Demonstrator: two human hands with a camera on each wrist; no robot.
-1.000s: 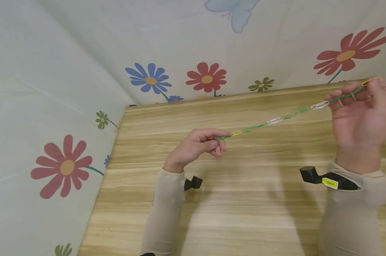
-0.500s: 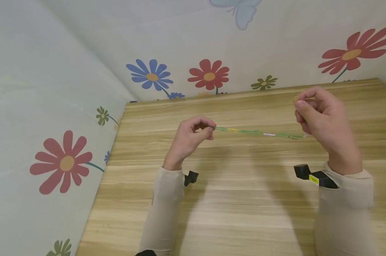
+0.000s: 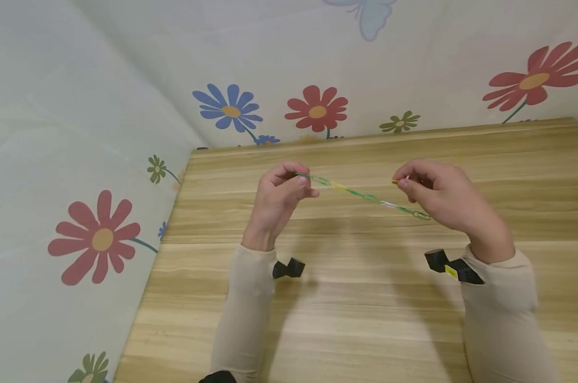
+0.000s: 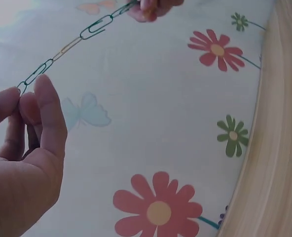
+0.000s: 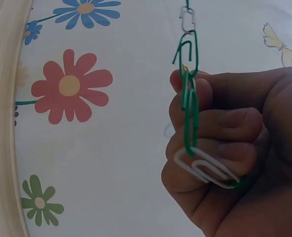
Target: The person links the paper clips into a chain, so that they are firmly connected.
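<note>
A chain of linked paper clips, green, white and yellow, runs between the two hands above the table. My left hand pinches its left end between thumb and fingertips; in the left wrist view the end green clip rises from those fingertips. My right hand pinches a small yellow clip between thumb and index finger. In the right wrist view a white clip and green clips hang against the curled fingers. The chain's stretch inside the right hand is partly hidden.
A wood-grain table lies under both hands. White sheeting printed with flowers stands behind it and along its left side. Black wrist cameras sit on both beige sleeves.
My right hand has come left and down from the far right, closer to my left hand, and turned over. The chain now slopes down to the right. My left hand has risen slightly.
</note>
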